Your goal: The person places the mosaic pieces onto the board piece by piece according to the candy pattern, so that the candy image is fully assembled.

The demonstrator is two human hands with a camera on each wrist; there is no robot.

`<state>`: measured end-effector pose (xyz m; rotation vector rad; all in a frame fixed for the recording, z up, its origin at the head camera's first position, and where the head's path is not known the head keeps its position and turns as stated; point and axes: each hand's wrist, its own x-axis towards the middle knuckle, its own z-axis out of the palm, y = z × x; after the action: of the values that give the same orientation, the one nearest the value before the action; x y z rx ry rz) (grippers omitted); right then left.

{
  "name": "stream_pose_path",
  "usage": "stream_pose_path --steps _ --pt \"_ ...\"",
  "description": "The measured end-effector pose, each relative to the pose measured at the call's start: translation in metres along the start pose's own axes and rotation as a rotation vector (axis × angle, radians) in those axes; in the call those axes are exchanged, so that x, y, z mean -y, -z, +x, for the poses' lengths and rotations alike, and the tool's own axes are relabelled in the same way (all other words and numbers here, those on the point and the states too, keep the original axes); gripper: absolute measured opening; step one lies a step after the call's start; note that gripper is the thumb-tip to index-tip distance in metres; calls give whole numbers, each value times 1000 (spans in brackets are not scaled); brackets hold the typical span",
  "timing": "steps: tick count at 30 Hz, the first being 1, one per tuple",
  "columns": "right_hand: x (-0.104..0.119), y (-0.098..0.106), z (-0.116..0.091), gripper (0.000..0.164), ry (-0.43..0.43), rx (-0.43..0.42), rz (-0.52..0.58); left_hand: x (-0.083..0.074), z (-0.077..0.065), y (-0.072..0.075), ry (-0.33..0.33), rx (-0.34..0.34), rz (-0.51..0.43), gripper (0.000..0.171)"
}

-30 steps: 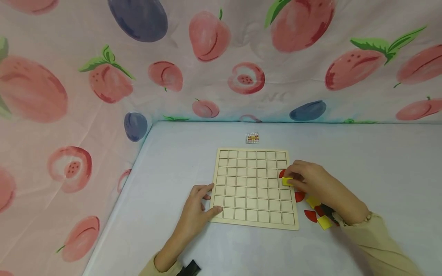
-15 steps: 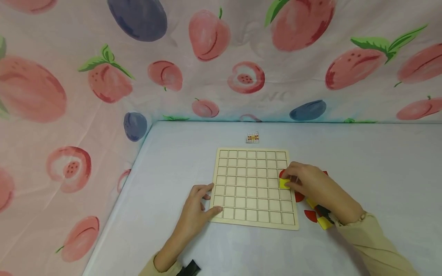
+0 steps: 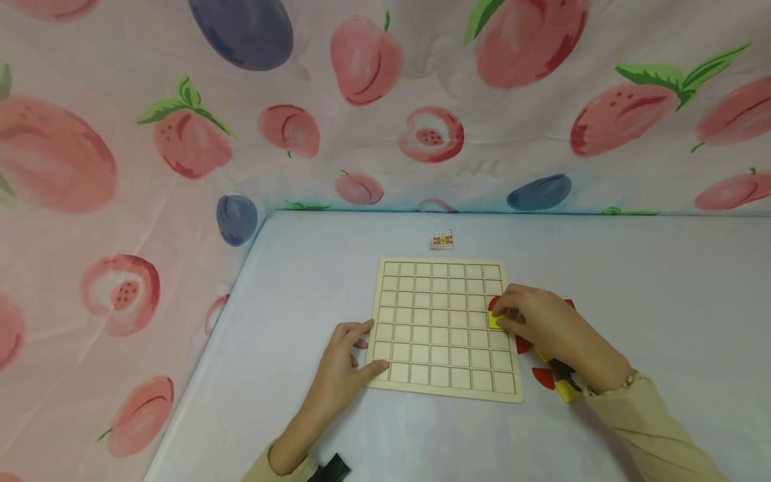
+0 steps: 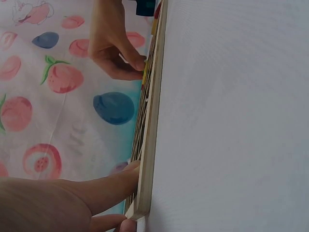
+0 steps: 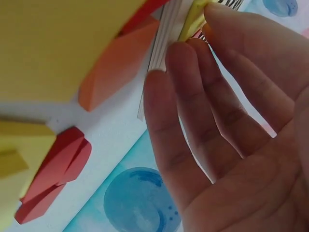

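A pale wooden grid board (image 3: pixel 434 388) lies on the white tabletop. At its lower left corner my left hand (image 3: pixel 340 371) holds it, thumb on the grid and fingers along the side edge; the left wrist view shows the thumb (image 4: pixel 116 191) at the board's edge (image 4: pixel 152 135). My right hand (image 3: pixel 536 318) pinches a yellow square tile (image 3: pixel 493 321), which lies in a right-column cell. Just above that tile a red quarter-circle piece (image 3: pixel 494 303) sits in the neighbouring cell, partly covered by the fingers. In the right wrist view, the yellow tile (image 5: pixel 193 19) shows at the fingertips.
Loose red pieces (image 3: pixel 543 377) and yellow tiles (image 3: pixel 567 390) lie right of the board, partly under the right wrist. A small printed pattern card (image 3: pixel 442 239) lies beyond the board. Fruit-print cloth (image 3: pixel 361 134) rises behind and at left.
My right hand has brought the yellow tile slightly down and left, from tilted over the board's right edge to flat in a right-column cell. The left hand stays put.
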<state>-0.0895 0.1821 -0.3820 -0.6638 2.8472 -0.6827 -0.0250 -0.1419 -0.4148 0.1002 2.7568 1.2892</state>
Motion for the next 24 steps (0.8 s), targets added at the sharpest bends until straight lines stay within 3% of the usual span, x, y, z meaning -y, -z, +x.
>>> stream_pose_path --steps 6,11,24 --pt "0 5 -3 21 31 13 -14 -1 0 0 0 -1 3 66" --pt "-3 13 -9 20 51 10 -46 -1 0 0 6 -1 1 66" --pt "-20 18 -18 20 -22 66 -24 -2 -1 0 9 -2 -17 66"
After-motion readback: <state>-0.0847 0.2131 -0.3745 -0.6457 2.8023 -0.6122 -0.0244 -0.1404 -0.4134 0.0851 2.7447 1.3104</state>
